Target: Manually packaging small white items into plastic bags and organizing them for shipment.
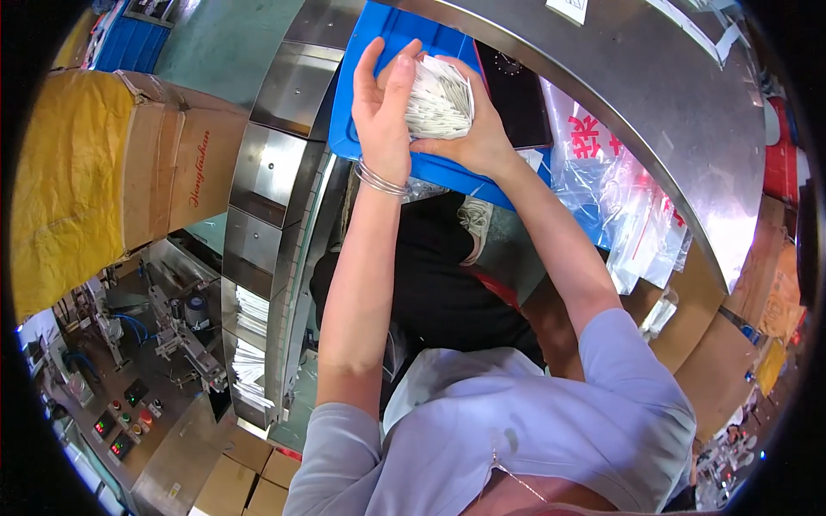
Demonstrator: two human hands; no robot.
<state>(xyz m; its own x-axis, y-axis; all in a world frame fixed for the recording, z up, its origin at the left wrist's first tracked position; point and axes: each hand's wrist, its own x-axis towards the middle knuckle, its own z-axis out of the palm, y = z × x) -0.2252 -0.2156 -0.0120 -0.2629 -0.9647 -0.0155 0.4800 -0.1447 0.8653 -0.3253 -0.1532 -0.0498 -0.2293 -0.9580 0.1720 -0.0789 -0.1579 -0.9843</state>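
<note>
A thick bundle of thin white paper pieces (440, 101) is held between my two hands above a blue plastic tray (346, 129). My left hand (385, 107) presses against the bundle's left side, its fingers pointing up and a bangle round the wrist. Curled round the right side and bottom is my right hand (483, 133), its thumb reaching toward my left palm. The edges of the pieces face up, packed close together; I cannot make out what kind of pieces they are.
Right of the tray lie a dark flat device (514, 99) and clear plastic bags (615, 189) with red print. A steel table edge (637, 129) curves past them. Metal conveyor compartments (267, 172) run down the left, the lower ones holding white pieces (251, 365). A cardboard box (185, 163) stands beyond.
</note>
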